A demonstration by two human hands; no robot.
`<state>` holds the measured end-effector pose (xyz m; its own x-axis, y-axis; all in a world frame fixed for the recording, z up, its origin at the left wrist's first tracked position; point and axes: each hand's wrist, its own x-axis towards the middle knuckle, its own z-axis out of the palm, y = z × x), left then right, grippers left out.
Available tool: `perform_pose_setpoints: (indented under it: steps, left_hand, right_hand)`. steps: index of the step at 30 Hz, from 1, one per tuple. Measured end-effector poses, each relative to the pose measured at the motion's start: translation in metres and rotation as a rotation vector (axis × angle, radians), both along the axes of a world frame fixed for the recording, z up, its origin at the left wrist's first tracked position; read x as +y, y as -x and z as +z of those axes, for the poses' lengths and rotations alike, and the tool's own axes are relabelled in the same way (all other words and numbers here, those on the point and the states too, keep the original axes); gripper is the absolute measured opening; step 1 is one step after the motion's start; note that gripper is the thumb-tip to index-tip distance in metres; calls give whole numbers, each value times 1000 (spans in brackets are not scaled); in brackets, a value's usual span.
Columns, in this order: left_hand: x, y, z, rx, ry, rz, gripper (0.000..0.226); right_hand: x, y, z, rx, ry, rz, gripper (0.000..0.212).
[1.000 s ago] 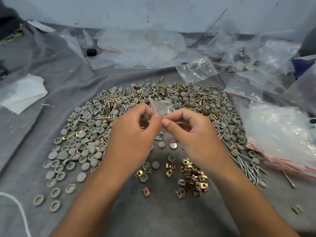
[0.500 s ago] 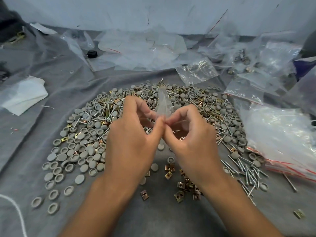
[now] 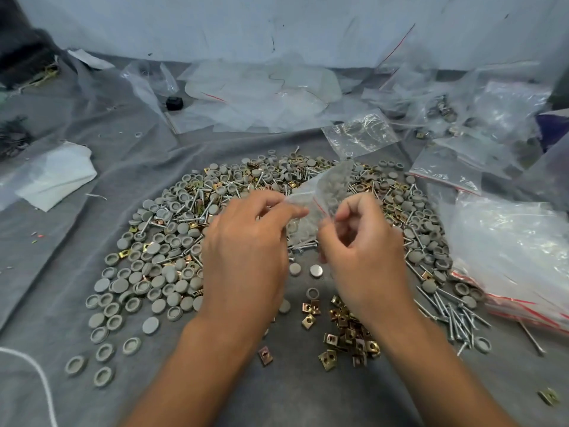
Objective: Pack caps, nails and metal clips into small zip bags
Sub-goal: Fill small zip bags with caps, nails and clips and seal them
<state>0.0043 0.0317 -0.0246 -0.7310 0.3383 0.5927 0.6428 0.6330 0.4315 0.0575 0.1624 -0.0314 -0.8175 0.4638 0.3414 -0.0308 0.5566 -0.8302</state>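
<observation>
A small clear zip bag point(image 3: 326, 192) with a red strip hangs between my hands above the pile. My left hand point(image 3: 246, 251) pinches its left edge and my right hand point(image 3: 366, 251) pinches its right edge. Below them a wide pile of grey caps point(image 3: 160, 266), silver nails point(image 3: 455, 318) and brass metal clips point(image 3: 348, 331) covers the grey cloth. The clips lie in a loose heap under my right wrist. Whether anything sits inside the bag is hard to tell.
A stack of empty zip bags point(image 3: 517, 260) lies at the right. Filled and loose bags point(image 3: 360, 134) and crumpled plastic sheets point(image 3: 261, 94) spread along the back. A white cloth point(image 3: 58, 174) lies at the left, a white cord point(image 3: 34, 374) at the lower left.
My hands have moved apart from a fingertip-to-fingertip pinch, and the small bag has spread out wider between them, tilting to the upper right.
</observation>
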Motion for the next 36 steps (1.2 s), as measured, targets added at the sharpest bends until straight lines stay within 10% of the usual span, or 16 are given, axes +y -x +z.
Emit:
perform_pose_setpoints:
  steps: [4, 10, 20, 24, 36]
  left_hand:
    - [4, 0, 2, -182, -69, 0, 26]
    - [-10, 13, 5, 57, 22, 194, 48]
    - [3, 13, -16, -70, 461, 9, 63]
    - [3, 11, -16, -101, 401, -11, 60]
    - [-1, 12, -6, -199, 143, -65, 42]
  right_hand:
    - [4, -5, 5, -154, -58, 296, 20]
    - [37, -22, 12, -853, -739, 583, 46]
    - [38, -18, 4, -743, -574, 510, 10]
    - [41, -23, 5, -805, -601, 561, 36]
    - [53, -15, 1, -620, -281, 406, 18]
